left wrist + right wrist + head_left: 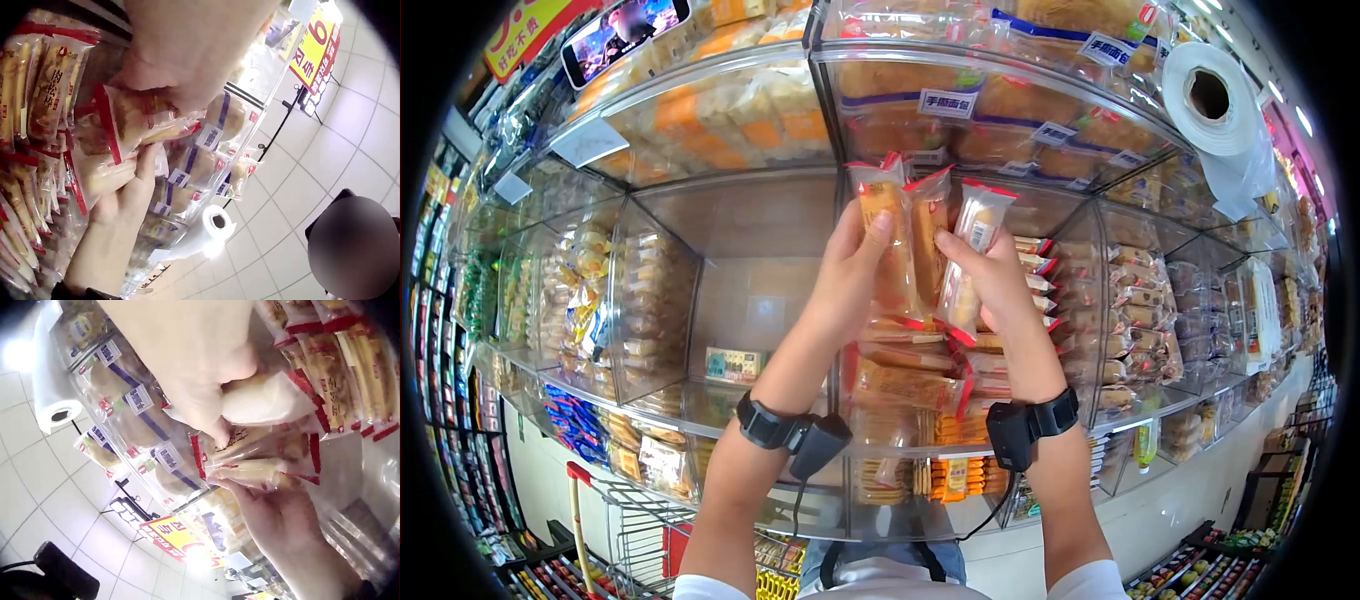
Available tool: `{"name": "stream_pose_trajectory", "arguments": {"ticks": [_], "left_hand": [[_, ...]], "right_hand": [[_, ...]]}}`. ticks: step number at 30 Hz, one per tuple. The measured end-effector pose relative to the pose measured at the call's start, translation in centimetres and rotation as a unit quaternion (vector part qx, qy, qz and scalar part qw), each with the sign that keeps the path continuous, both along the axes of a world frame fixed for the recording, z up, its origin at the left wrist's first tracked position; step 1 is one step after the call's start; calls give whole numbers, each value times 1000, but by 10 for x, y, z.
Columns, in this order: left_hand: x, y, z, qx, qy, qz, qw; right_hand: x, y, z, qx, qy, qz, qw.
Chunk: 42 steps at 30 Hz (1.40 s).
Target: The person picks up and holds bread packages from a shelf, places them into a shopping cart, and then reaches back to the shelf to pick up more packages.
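Several long bread sticks in clear wrappers with red ends are held up over a shelf compartment. My left hand (857,265) grips one wrapped stick (887,250), thumb across its front. A second stick (929,225) stands between the hands, its edge by the right thumb. My right hand (997,280) holds a paler stick (977,240) with a barcode label. In the right wrist view the pale stick (269,400) lies under the right hand (187,362), and the left hand (281,519) is around the other packs. More wrapped sticks (905,380) lie below.
Clear acrylic dividers (833,300) separate the compartments. Bagged breads (1025,100) fill the upper shelf, with a bag roll (1208,95) at the upper right. A small packet (735,365) lies in the left compartment. A phone (625,40) stands upper left, and a shopping cart (635,530) lower left.
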State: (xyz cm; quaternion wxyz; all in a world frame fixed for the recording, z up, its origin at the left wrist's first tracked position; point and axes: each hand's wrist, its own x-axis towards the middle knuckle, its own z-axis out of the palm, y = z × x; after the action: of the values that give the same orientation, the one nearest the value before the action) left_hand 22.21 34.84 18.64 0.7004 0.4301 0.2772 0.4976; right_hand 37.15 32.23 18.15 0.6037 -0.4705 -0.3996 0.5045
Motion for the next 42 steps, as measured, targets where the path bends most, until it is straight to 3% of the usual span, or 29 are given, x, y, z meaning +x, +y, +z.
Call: {"name": "stream_pose_trajectory", "arguments": {"ticks": [4,10,11,17,26,42], "left_hand": [[-2,2,-3,13,31,-20,999],[4,-6,1,135,139,-3,981],[2,-6,6,74,129,-36,988],[-1,-8,8,85,90,-76,989],[-7,-4,11,-85,-11,-65,994],[-8,-7,16,-127,-35,-77,988]], "right_hand": [[8,-1,5,-72,-28,41,996],[-5,-5,10,-40,11,-29,999],[-6,-5,11,-41,13,-27,999],[-7,-6,12,-28,0,-40,999],[-3,-4,7,-31,47,-46,997],[-8,-7,12,-1,40,-36,999]]}}
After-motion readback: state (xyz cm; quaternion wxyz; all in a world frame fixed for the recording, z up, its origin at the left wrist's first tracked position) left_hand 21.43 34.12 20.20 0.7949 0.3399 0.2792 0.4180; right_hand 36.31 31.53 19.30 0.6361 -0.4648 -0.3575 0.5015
